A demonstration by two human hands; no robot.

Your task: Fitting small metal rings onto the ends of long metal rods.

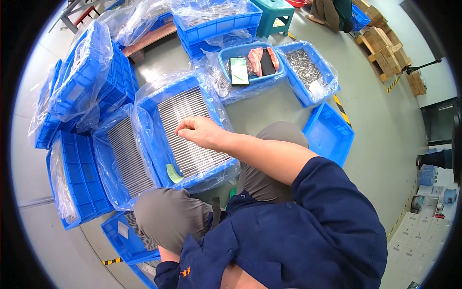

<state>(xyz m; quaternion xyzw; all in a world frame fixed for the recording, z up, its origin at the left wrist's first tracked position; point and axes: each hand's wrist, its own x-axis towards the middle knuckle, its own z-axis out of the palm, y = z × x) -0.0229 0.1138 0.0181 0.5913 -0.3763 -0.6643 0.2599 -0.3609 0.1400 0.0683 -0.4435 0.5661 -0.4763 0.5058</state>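
My right hand (pixel 201 132) hovers over a plastic-lined blue crate (pixel 147 125) of thin metal rods (pixel 192 154) laid in parallel rows. Its thumb and fingers are pinched together; what they hold, if anything, is too small to make out. A yellow-green paper slip (pixel 174 173) lies at the crate's near left corner. To the left, a second lined crate (pixel 103 144) holds similar rods (pixel 130 154). Of my left arm only a bit of forearm and a dark blue sleeve (pixel 166 273) show beside my knee; the left hand is hidden.
A blue tub (pixel 226 53) beyond holds a phone (pixel 238 71) and pink cloth (pixel 255 60). Right of it sits a crate of small metal parts (pixel 304 67), with another blue crate (pixel 329 135) nearer. Crates (pixel 82 77) are stacked left; a green stool (pixel 275 17) stands behind.
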